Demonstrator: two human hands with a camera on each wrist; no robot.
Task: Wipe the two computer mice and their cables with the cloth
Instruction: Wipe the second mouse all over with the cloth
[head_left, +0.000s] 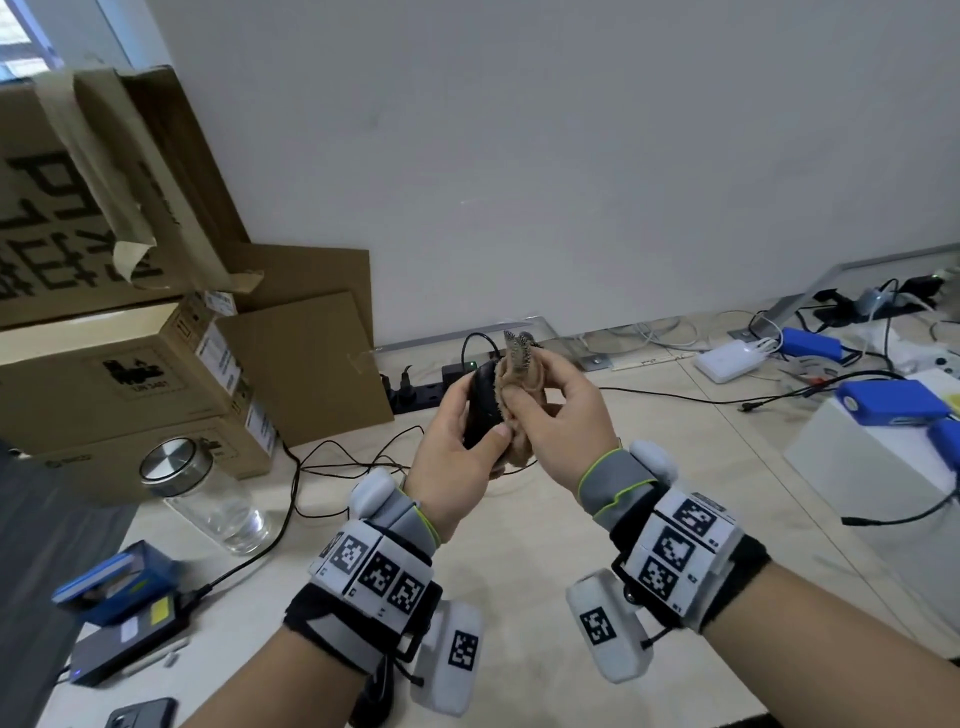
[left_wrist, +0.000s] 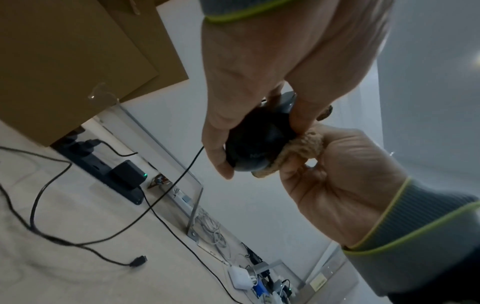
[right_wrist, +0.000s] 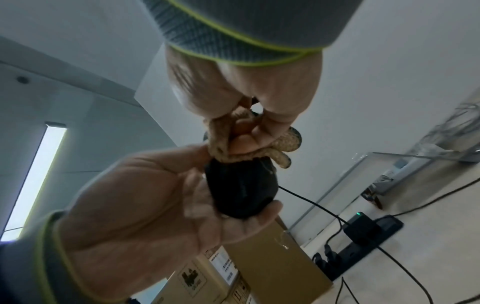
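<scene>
Up above the table (head_left: 571, 519), both hands are lifted in front of the wall. The left hand (head_left: 457, 447) is curled around a black mouse (head_left: 480, 410), with the thumb on one side and the fingers on the other. The right hand (head_left: 561, 421) pinches a small tan cloth (head_left: 522, 387), bunched up in its fingers, and presses it on the side of the mouse. The thin black cable (left_wrist: 182, 176) hangs down from the mouse to the table. I think the step now is rubbing the body of this first mouse. Only one side is under the cloth, so the next move probably needs the left hand to turn the mouse a bit while the right hand rubs the other sides. After that the cloth should slide along the cable. I cannot pick out the second mouse for sure among the other wires and boxes on the table, so it would have to be found later.
</scene>
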